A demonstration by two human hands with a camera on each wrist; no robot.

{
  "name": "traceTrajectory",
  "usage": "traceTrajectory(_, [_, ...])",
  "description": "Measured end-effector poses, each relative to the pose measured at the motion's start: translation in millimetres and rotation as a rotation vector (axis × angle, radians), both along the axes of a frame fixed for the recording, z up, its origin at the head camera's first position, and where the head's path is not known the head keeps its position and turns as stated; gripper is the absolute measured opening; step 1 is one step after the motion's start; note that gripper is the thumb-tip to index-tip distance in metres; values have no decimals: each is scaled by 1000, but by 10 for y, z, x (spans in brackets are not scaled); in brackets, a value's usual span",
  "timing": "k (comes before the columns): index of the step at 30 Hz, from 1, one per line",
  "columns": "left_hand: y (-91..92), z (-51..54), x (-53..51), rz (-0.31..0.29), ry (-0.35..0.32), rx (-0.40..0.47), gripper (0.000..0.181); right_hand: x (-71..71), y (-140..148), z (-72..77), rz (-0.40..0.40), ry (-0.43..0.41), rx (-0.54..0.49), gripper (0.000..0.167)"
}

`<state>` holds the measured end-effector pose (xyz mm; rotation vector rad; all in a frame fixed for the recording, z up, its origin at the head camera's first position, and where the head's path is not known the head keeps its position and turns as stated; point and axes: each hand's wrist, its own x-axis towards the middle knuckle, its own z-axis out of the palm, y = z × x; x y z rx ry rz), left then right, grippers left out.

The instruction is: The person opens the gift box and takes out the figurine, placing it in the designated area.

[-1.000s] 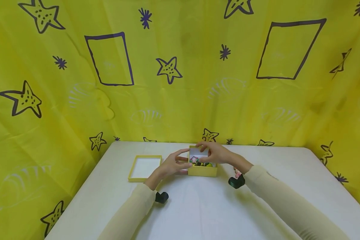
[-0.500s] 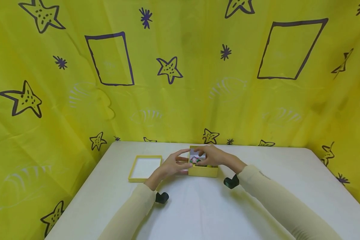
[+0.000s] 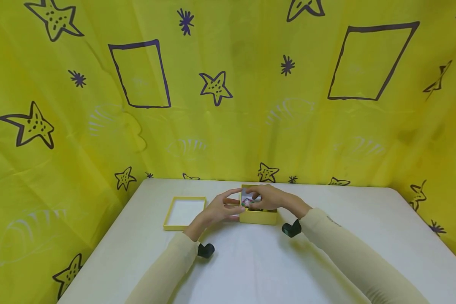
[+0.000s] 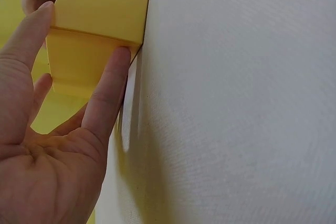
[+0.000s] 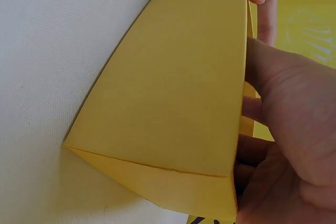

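Note:
A small yellow box (image 3: 257, 218) with a white inside stands uncovered at the back middle of the table. My left hand (image 3: 219, 208) lies against its left side: in the left wrist view the spread, fairly straight fingers touch the end wall, one fingertip (image 4: 122, 55) near the lower corner. My right hand (image 3: 269, 197) reaches down into the box from the right, fingers bent. The right wrist view has its fingertips hidden behind the front wall, so whether they hold something is unclear. Inside lies a small pink, white and green piece (image 3: 247, 202), too small to identify.
Left of the box rests a shallow yellow lid (image 3: 185, 228), its white inside facing up. The table (image 3: 243, 270) is white-covered. A yellow curtain (image 3: 228, 126) printed with stars hangs at the back and sides.
My right hand has moved slightly left and lower into the box. A pinkish item right of the box, visible a second ago, is out of sight. My left hand has stayed put.

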<state>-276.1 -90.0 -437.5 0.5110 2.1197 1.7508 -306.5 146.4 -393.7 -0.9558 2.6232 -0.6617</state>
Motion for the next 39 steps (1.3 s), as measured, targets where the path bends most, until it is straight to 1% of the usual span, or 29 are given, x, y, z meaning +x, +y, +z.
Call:
traceTrajectory(7, [8, 5, -4, 7, -1, -19, 71, -1, -39, -27, -28, 18, 24, 52])
traceTrajectory(12, [11, 8, -11, 14, -7, -35, 72, 1, -59, -11, -25, 33, 20, 52])
traceTrajectory(17, [6, 6, -19, 7, -9, -24, 72, -22, -81, -12, -17, 30, 24, 48])
traceTrajectory(21, [1, -3, -21, 6, -6, -23, 72, -39, -117, -21, -13, 22, 25, 45])
traceTrajectory(26, [0, -13, -13, 7, 4, -33, 72, -42, -165, -9, -39, 4, 17, 43])
traceTrajectory(33, [-2, -12, -15, 1, -8, -8, 72, -48, -202, 12, -52, -8, 16, 29])
traceTrajectory(39, [-4, -13, -15, 3, -6, -8, 71, -51, -213, 17, -59, -33, -3, 25])
